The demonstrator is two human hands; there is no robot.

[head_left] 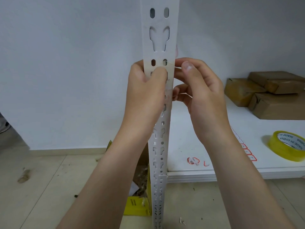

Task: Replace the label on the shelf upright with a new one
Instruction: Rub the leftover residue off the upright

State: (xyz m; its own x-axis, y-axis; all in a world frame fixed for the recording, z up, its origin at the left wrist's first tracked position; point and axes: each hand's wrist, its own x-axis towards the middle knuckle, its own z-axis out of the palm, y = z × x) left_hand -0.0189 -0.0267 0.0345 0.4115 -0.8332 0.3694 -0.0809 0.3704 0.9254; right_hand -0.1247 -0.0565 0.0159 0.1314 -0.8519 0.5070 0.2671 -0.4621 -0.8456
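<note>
White perforated metal shelf upright vertical at centre, left hand wrapped round its left edge, thumb across the front face, right hand fingers curled against the right edge, possibly pinching a label, hold not discernible, white shelf board with yellow tape roll to the right.

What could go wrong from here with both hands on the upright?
1. The left hand grips the upright with its thumb over punched slots; the edges might nick skin if it slides.
2. The right hand has its fingertips at the upright's right edge; anything peeled there may tear and leave residue.
3. The tape roll lies near the shelf front edge; an elbow could knock it off.
</note>
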